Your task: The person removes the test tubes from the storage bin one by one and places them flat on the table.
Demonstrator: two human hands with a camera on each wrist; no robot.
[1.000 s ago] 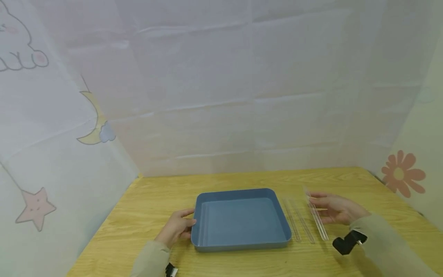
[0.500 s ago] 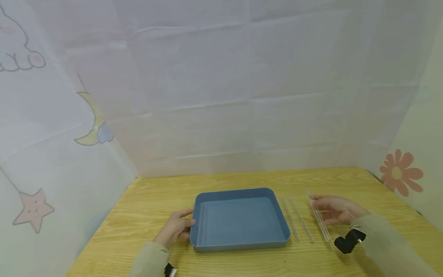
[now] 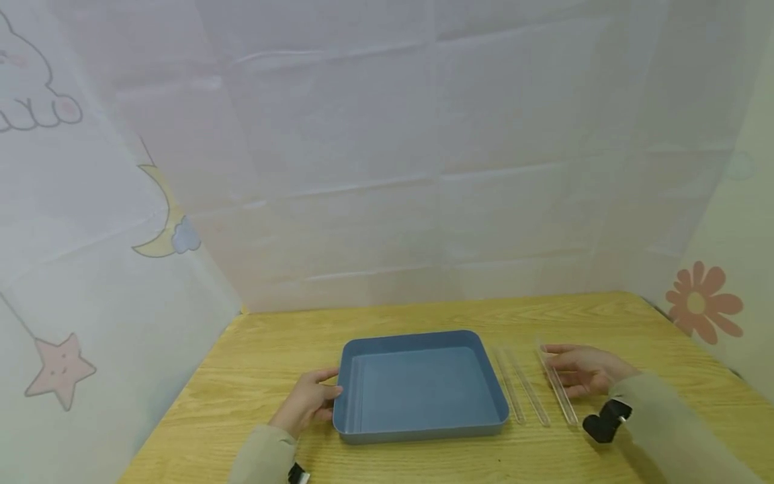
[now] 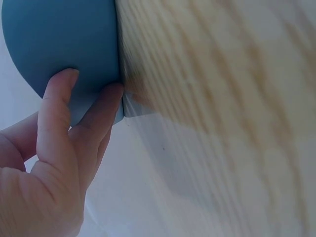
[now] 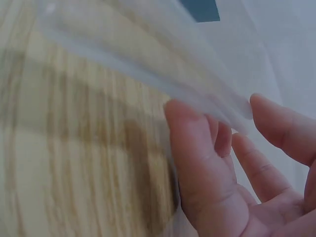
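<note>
A blue rectangular tray lies on the table. At its left side my left hand rests its fingertips against the outer wall; in the left wrist view the extended fingers touch the blue wall low near the tabletop. To the right, my right hand pinches a long clear plastic strip near its far end. In the right wrist view the clear strip shows a rounded edge and slants over the wood, with thumb and fingers on either side of it.
Two more clear plastic strips lie side by side between the tray and my right hand. The wooden table meets a white cloth backdrop at the back, with printed cloth at the sides.
My right hand and its clear strip have shifted slightly down and to the right, nearer the table. The left hand and tray stay in place.
</note>
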